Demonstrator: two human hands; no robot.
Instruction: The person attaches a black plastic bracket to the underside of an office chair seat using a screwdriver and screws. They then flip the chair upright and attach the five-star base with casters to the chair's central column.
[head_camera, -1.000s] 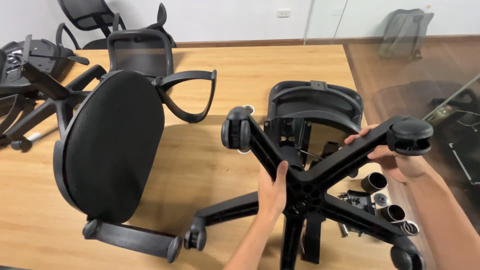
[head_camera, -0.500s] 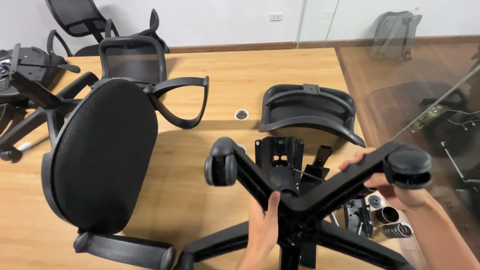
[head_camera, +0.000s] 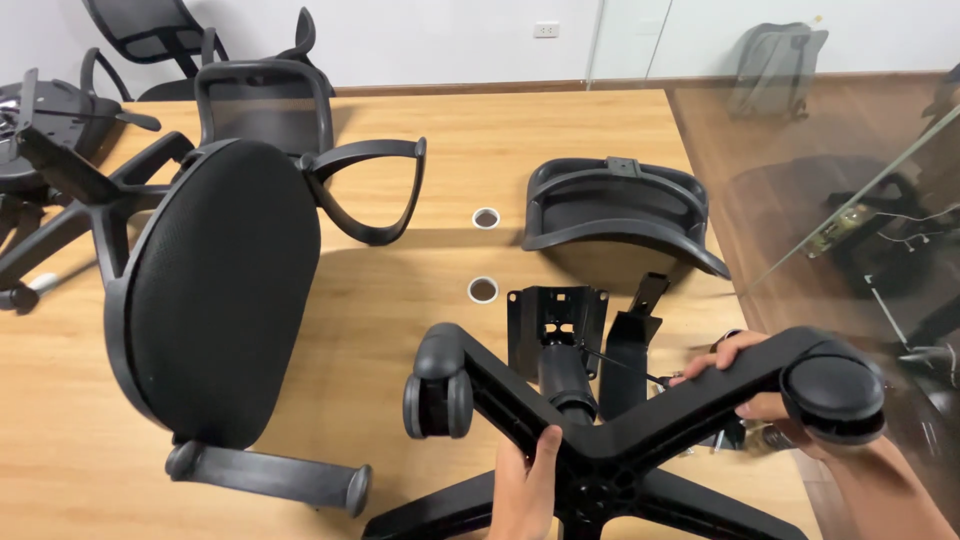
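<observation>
A black star-shaped chair base (head_camera: 610, 440) with caster wheels is held above the wooden table (head_camera: 420, 300). My left hand (head_camera: 525, 485) grips it near the hub at the bottom of the view. My right hand (head_camera: 750, 385) holds the arm that ends in the right caster (head_camera: 832, 392). Another caster (head_camera: 438, 385) sits on the left arm of the base. Behind the base lie a black metal seat plate (head_camera: 555, 318) and a gas cylinder (head_camera: 566, 372).
A black seat and backrest with armrests (head_camera: 215, 290) lies on the left of the table. A black plastic seat shell (head_camera: 620, 210) rests at the right back. Two round cable holes (head_camera: 484, 254) are in the table. More chair parts (head_camera: 60, 170) sit at far left.
The view has tilted down and the chair base sits lower in it. Both hands keep their hold on the base, and the seat plate and cylinder behind it are more exposed.
</observation>
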